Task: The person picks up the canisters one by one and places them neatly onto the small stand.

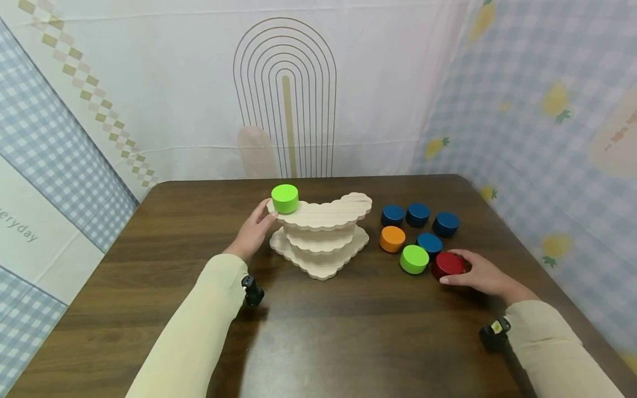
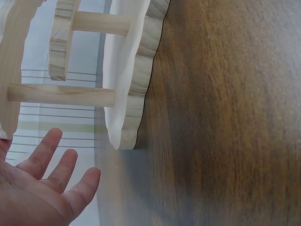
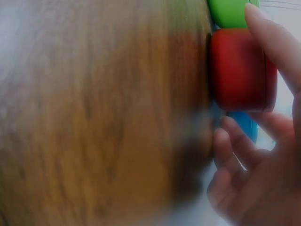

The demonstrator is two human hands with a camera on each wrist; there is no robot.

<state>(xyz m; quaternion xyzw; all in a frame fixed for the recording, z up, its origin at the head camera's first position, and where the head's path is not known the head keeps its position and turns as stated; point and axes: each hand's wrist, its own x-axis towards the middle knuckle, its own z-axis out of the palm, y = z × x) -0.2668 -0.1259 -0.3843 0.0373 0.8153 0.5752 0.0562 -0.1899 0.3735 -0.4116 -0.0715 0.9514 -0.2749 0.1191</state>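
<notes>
A pale wooden tiered stand (image 1: 320, 240) with scalloped edges stands mid-table; dowels between its boards show in the left wrist view. On its top board, at the left end, sits a bright green round tin (image 1: 285, 199). My left hand (image 1: 252, 229) pinches that end of the top board beside the tin, its other fingers (image 2: 70, 169) spread out below. To the right, my right hand (image 1: 480, 273) grips a red round tin (image 1: 449, 265) between thumb and forefinger. The red tin, with a seam near its top (image 3: 240, 70), appears to be on the table.
Left of the red tin is a second green tin (image 1: 414, 260), with an orange tin (image 1: 392, 239) behind it. Several blue tins (image 1: 418, 214) stand farther back. Patterned cloth (image 1: 199, 83) hangs behind the brown table (image 1: 338, 342) and along its sides.
</notes>
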